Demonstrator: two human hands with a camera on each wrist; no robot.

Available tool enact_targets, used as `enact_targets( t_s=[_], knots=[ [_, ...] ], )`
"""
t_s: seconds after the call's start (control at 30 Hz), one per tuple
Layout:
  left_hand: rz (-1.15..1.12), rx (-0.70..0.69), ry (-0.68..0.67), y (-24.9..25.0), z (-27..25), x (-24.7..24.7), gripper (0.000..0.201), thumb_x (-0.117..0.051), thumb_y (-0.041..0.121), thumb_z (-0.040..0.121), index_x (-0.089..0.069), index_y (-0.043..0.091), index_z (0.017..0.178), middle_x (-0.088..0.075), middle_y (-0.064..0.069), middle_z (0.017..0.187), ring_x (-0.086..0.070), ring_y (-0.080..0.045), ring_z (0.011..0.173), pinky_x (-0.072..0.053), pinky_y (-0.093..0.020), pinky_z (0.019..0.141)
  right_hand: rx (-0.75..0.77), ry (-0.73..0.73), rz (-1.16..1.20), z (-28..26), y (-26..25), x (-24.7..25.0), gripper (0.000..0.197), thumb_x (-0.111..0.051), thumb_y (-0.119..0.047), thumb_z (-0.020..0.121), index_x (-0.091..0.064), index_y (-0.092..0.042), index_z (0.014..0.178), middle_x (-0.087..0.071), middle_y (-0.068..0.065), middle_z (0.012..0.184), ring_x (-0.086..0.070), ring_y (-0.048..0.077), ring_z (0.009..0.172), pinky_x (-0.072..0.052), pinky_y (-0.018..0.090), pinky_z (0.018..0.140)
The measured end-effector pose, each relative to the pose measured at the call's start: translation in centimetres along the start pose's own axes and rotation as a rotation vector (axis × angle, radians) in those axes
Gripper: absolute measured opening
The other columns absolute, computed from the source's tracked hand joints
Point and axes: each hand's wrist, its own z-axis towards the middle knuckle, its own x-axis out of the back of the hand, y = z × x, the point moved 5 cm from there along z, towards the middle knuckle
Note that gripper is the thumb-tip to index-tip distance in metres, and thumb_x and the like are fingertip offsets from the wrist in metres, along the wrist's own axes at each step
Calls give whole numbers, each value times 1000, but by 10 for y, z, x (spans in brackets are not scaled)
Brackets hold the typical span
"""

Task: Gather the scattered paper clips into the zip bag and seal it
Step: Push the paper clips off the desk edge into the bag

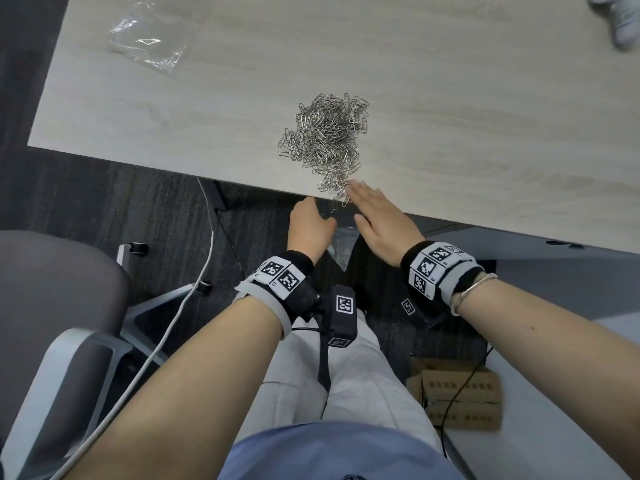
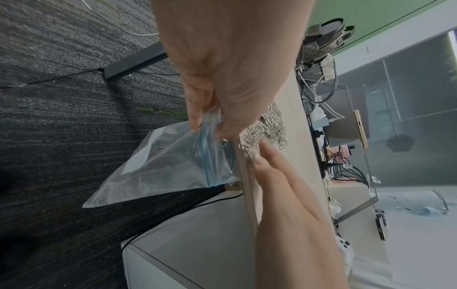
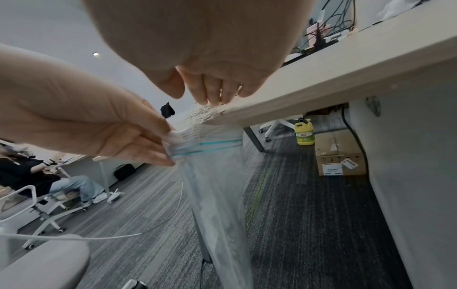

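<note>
Silver wire paper clips [image 1: 325, 140] lie in a loose heap on the pale wood-grain worktop [image 1: 485, 116], the heap trailing to the near edge, where a few clips already overhang it; directly under that spot hangs the clear plastic zip bag with the blue seal strip [image 2: 173, 164], its mouth held just below the worktop's edge. The left hand [image 1: 310, 225] pinches the bag's top by the seal strip, thumb and fingers [image 3: 158, 154] curled on the plastic; the wrist views show only one side of the mouth gripped, so how wide it gapes cannot be told. The right hand [image 1: 381, 221] lies flat at the near edge, its fingers [image 2: 269, 156] straight and together, holding nothing, tips touching the nearest clips.

The step in hand looks like sweeping the clips over the edge into the bag; to do it well, the mouth should sit tight against the edge and stay spread under the trail, since any gap would drop clips onto the dark carpet [image 3: 309, 215]. Small rakes with the flat hand seem safer than one big push, because tangled clips tend to move in clumps and may spill past the opening. Most of the heap is still on the worktop.

Towards the far left corner lies a crumpled clear plastic wrapper [image 1: 145, 39].
</note>
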Motion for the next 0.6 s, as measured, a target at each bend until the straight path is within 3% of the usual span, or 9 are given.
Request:
enact_targets(
  t_s=[0.2,0.33,0.43,0.53,0.6],
  knots=[
    [-8,-2,10,-1,0,0,23,-59,8,82,-59,-2,102,-63,-15,106,-57,-23,95,-34,-22,72,-74,0,-64,3,10,2,53,-31,-18,99,-13,-9,148,-8,9,158,-3,19,146,4,28,116],
    [-14,8,19,-3,0,1,23,-60,9,82,-59,-3,102,-63,-15,106,-58,-25,98,-34,-22,72,54,-72,-52,-3,-4,-12,51,-31,-16,99,-17,-10,148,-11,7,157,-6,18,146,2,29,119],
    [-40,0,15,-4,0,1,19,-59,8,83,-59,-2,99,-64,-15,103,-54,-18,89,-29,-13,64,118,-108,15,-7,-9,-13,46,-32,-14,99,-28,-11,145,-24,7,154,-18,16,144,-1,21,115],
    [-32,1,10,-4,0,1,19,-61,8,82,-59,-2,99,-64,-14,103,-54,-18,87,-29,-13,63,72,61,103,3,-2,5,46,-31,-18,95,-39,-10,140,-36,8,149,-30,19,140,-10,23,116],
    [-37,1,7,-4,0,2,21,-61,9,82,-60,-1,101,-65,-14,104,-56,-18,89,-33,-18,68,29,140,117,15,3,14,48,-31,-19,94,-38,-9,140,-35,9,149,-28,20,140,-12,25,116]
  ],
)
